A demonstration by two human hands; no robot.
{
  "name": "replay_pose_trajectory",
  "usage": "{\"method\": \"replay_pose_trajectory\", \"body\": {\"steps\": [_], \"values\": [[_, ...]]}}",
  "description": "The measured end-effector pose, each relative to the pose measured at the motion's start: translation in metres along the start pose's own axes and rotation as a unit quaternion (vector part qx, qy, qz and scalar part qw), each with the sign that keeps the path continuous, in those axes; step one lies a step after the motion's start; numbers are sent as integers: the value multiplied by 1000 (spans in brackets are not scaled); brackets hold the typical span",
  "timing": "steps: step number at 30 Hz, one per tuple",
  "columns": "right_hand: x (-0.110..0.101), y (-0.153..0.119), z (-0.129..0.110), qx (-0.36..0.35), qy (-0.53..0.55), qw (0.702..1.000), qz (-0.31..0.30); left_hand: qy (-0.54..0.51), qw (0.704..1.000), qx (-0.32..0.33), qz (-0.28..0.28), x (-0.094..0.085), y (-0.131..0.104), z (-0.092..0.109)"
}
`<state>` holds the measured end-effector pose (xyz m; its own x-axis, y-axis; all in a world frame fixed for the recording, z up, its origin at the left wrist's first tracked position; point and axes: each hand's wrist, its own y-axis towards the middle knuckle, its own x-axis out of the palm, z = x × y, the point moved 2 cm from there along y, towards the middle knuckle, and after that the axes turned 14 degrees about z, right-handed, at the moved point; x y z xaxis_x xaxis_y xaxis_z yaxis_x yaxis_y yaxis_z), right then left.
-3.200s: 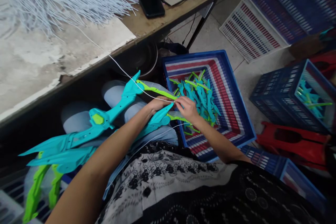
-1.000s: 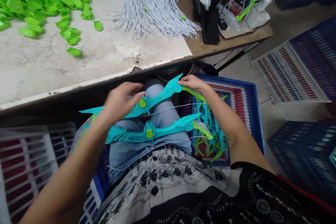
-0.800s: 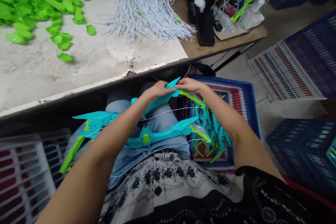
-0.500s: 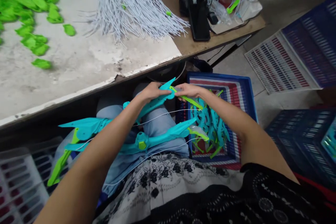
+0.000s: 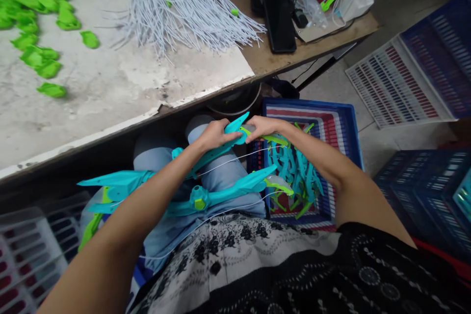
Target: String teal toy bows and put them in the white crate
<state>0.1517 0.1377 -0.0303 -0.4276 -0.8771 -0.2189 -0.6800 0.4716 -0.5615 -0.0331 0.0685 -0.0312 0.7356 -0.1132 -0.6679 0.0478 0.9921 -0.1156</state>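
Over my knees, a turquoise toy bow [image 5: 238,123] lies slanted, its white string [image 5: 235,158] running below it. My left hand [image 5: 216,135] is closed round the bow's turquoise limb, with the thumb lying along it. At the joint, my right hand [image 5: 262,127] grips the lime-green end piece [image 5: 276,141] between thumb and fingers. Part of that piece is hidden by the hand. A second turquoise bow [image 5: 231,195] rests across my lap, with a green knob at its middle and green ends. My left forearm covers part of it.
A blue crate [image 5: 349,142] of turquoise and green parts stands at my right. On the worktable [image 5: 121,93] lie green pieces [image 5: 44,59], a bundle of white strings [image 5: 184,14] and a black phone [image 5: 280,29]. More crates [image 5: 415,191] stand farther right.
My right hand has turned slightly on the green end piece, which now lies flatter. The held bow has shifted a little to the right, with my left hand still on it.
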Motion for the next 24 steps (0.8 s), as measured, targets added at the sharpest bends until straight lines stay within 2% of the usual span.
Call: {"method": "replay_pose_trajectory", "body": {"steps": [4, 6, 8, 9, 11, 13, 15, 18, 20, 24], "values": [[-1, 4, 4, -41, -53, 995, 72, -7, 998, 63, 15, 1, -1, 2], [-6, 2, 3, -71, -83, 987, 120, -25, 993, 86, 75, -11, -9, 5], [-12, -5, 0, -86, -122, 969, 198, -28, 982, 76, 170, -34, -27, 5], [-13, -10, -4, -95, -145, 951, 255, -23, 974, 60, 218, -49, -41, 4], [-10, -21, -17, -149, -191, 895, 374, 2, 957, 31, 289, -79, -80, -2], [7, -30, -35, -254, -229, 835, 431, 52, 953, 30, 297, -99, -126, -10], [35, -31, -54, -366, -267, 798, 398, 127, 957, 59, 254, -104, -171, -18], [84, -18, -77, -468, -310, 771, 300, 264, 948, 83, 154, -87, -215, -31], [112, -3, -88, -486, -333, 766, 256, 326, 938, 67, 100, -70, -223, -35], [155, 21, -102, -472, -392, 766, 193, 352, 935, -7, 37, -47, -207, -32]]}}
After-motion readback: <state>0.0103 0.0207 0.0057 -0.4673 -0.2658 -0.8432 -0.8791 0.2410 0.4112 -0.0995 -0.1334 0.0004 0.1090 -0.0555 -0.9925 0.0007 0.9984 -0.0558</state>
